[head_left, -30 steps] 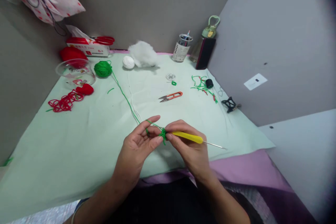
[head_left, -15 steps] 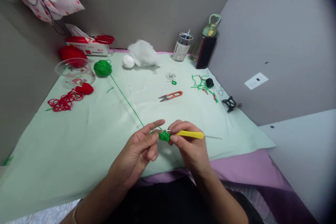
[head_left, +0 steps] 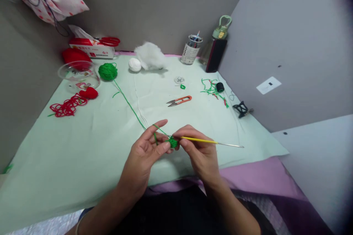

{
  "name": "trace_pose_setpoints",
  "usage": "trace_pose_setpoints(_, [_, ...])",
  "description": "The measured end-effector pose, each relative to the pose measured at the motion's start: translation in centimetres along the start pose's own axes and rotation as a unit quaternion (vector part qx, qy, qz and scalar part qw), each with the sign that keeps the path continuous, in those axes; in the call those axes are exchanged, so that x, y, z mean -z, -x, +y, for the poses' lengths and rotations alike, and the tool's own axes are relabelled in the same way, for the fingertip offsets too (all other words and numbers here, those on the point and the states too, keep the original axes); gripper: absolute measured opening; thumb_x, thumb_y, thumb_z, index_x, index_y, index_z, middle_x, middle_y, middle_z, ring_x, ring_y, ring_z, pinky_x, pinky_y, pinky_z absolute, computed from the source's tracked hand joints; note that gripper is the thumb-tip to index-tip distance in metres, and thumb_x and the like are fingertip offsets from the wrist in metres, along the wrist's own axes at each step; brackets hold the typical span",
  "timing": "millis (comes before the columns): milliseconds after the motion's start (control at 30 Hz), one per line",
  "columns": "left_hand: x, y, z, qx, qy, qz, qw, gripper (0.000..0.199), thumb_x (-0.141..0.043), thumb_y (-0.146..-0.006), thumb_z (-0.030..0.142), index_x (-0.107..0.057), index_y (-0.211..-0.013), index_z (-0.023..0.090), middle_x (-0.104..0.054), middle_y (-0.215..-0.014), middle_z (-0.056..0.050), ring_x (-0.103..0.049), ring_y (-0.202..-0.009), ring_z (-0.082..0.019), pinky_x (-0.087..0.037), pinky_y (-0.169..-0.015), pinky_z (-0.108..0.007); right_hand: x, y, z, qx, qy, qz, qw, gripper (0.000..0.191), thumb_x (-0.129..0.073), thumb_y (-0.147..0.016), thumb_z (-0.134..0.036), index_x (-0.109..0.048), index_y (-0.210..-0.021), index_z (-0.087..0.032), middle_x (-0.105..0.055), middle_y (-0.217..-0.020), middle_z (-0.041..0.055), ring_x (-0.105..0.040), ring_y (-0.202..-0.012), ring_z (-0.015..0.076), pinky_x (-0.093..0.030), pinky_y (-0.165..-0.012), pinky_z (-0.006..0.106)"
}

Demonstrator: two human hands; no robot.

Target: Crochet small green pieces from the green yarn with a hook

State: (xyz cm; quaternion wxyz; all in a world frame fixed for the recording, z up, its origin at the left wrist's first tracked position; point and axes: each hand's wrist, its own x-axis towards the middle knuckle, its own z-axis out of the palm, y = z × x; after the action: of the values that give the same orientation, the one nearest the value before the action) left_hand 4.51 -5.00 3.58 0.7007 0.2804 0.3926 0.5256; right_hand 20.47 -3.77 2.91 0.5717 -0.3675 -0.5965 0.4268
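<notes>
Between thumb and fingers, my left hand [head_left: 149, 147] pinches a small green crochet piece [head_left: 173, 142], its index finger raised with green yarn looped over it. My right hand [head_left: 199, 150] is closed on a crochet hook [head_left: 200, 140] with a yellow handle. One metal end of the hook points right; the other reaches the green piece, where its tip is hard to see among the fingers. A strand runs from my left hand to the green yarn ball [head_left: 107, 71] at the back left.
Thread snips [head_left: 179, 101] lie beyond my hands. A white yarn ball [head_left: 135, 64] and fluffy stuffing [head_left: 150, 55] are at the back. Red yarn [head_left: 67, 105] lies left beside a clear bowl [head_left: 62, 75]. Yarn scraps [head_left: 211, 87], a tin of pens [head_left: 190, 53] and a phone [head_left: 217, 55] are right.
The hook has turned, showing its handle edge-on, and its right end reaches farther right. My left index finger has shifted slightly left and up; the green strand hangs slacker.
</notes>
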Motion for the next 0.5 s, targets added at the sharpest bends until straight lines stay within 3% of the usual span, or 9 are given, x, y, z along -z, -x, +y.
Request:
trace_pose_setpoints(133, [0.0,0.3,-0.3,-0.071,-0.087,0.047,0.993,0.055,-0.088,-0.082,0.022,-0.072,-0.135,0.026,-0.068,-0.081,0.004,-0.063,-0.084,-0.014,-0.051,-0.091,-0.028,-0.2,0.9,0.2,0.092,0.187,0.007,0.978,0.025,-0.067,-0.099,-0.015,-0.080,-0.115,-0.028,-0.078,-0.101,0.0073,-0.074,-0.091,0.0199,-0.064,-0.078,0.036])
trace_pose_setpoints(233, [-0.1,0.3,-0.3,-0.033,-0.061,0.028,0.997,0.057,-0.088,-0.082,0.024,-0.072,-0.137,0.027,-0.067,-0.079,0.004,-0.062,-0.080,-0.013,-0.050,-0.084,-0.027,-0.6,1.7,0.5,0.169,0.256,0.042,0.951,0.041,-0.065,-0.097,-0.008,-0.077,-0.127,-0.034,-0.079,-0.118,0.0091,-0.075,-0.103,0.0231,-0.065,-0.084,0.041])
trace_pose_setpoints(333, [-0.1,0.2,0.0,0.023,-0.004,-0.007,1.000,0.051,-0.089,-0.081,0.025,-0.076,-0.131,0.026,-0.067,-0.079,0.004,-0.059,-0.072,-0.010,-0.049,-0.074,-0.023,-0.8,1.6,0.4,0.123,0.162,0.058,0.977,0.036,-0.066,-0.098,-0.011,-0.079,-0.122,-0.034,-0.080,-0.114,0.0077,-0.076,-0.102,0.0228,-0.065,-0.083,0.040])
trace_pose_setpoints(500, [0.1,0.0,0.3,0.028,0.017,-0.010,0.999,0.038,-0.086,-0.084,0.022,-0.080,-0.122,0.025,-0.070,-0.086,0.003,-0.055,-0.057,-0.004,-0.049,-0.071,-0.023,-0.3,0.5,0.4,0.011,-0.051,0.057,0.997,0.013,-0.072,-0.098,-0.025,-0.083,-0.104,-0.030,-0.080,-0.098,0.0041,-0.074,-0.092,0.0193,-0.062,-0.077,0.033])
